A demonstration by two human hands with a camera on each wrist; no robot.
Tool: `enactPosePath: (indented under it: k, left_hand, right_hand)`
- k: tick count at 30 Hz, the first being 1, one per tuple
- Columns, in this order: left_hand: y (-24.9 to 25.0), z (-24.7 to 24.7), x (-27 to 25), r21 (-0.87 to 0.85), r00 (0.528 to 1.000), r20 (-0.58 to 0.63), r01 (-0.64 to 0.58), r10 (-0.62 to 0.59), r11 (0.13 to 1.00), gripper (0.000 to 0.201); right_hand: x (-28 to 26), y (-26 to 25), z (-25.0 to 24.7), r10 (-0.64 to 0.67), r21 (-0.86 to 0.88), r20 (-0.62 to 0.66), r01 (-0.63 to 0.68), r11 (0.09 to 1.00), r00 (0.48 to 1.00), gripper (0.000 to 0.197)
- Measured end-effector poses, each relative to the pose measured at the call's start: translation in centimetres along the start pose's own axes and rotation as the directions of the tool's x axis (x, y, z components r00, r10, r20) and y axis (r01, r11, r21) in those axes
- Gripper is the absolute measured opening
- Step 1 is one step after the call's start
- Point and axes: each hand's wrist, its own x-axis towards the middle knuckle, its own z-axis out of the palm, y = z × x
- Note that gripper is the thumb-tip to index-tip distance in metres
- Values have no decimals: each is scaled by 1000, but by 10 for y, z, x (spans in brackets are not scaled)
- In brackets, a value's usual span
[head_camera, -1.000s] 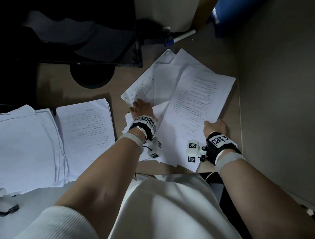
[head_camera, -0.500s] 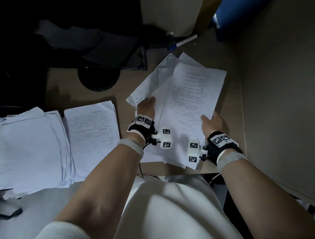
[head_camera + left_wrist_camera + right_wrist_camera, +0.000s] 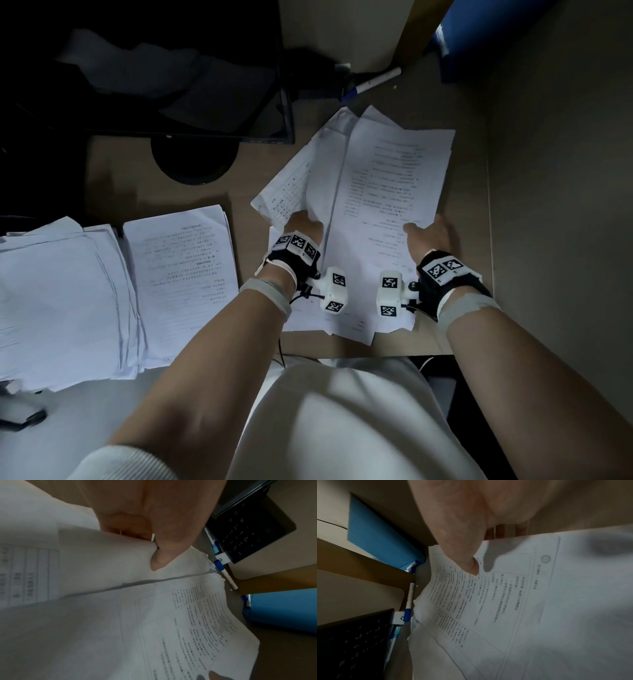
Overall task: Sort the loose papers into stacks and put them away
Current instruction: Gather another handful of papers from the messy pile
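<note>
A bundle of loose printed papers (image 3: 387,205) lies skewed on the right part of the wooden desk (image 3: 246,192). My left hand (image 3: 303,228) holds its left edge, thumb (image 3: 159,555) on top and fingers underneath. My right hand (image 3: 426,236) holds the right edge the same way, with the thumb (image 3: 471,566) pressed on the top text sheet (image 3: 530,601). A sheet with a table (image 3: 287,192) sticks out at the left under the top page. Two sorted stacks lie to the left: a thick pile (image 3: 54,301) and a thinner printed one (image 3: 181,274).
A dark monitor (image 3: 171,85) on a round base (image 3: 195,161) stands at the back left. A blue-capped marker (image 3: 371,84) and a blue folder (image 3: 479,37) are behind the papers. A partition wall (image 3: 555,205) closes the right side. A keyboard (image 3: 248,531) shows in the left wrist view.
The spread sheets have been drawn together into a narrower bundle. My left hand shifted right to grip its edge, and my right hand slid up along the right edge.
</note>
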Motion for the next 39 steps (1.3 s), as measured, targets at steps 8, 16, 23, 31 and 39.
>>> enactPosePath:
  k: [8,16,23,31,39]
  left_hand:
    - [21,2,-3,29,991,83,-109,106,994,67]
    - [15,22,-18,5,958,225,-182,176,983,85]
    - [16,19,-28,-1,969,212,-131,128,991,59]
    - [-13,13,-43,109,956,248,-188,156,976,54]
    - [13,-7,-26,49,911,79,-409,404,911,32]
  right_hand:
    - [-5,-16,0,123,-130,123,-107,986,985,62]
    - [-14,3,-18,81,-19,136,-79,997,987,34]
    - [-29,11,-34,86,-34,143,-82,996,986,23]
    - [-51,33,-33,106,-118,267,-76,990,958,24]
    - [-43,26,-35,161,282,43,-166,945,986,37]
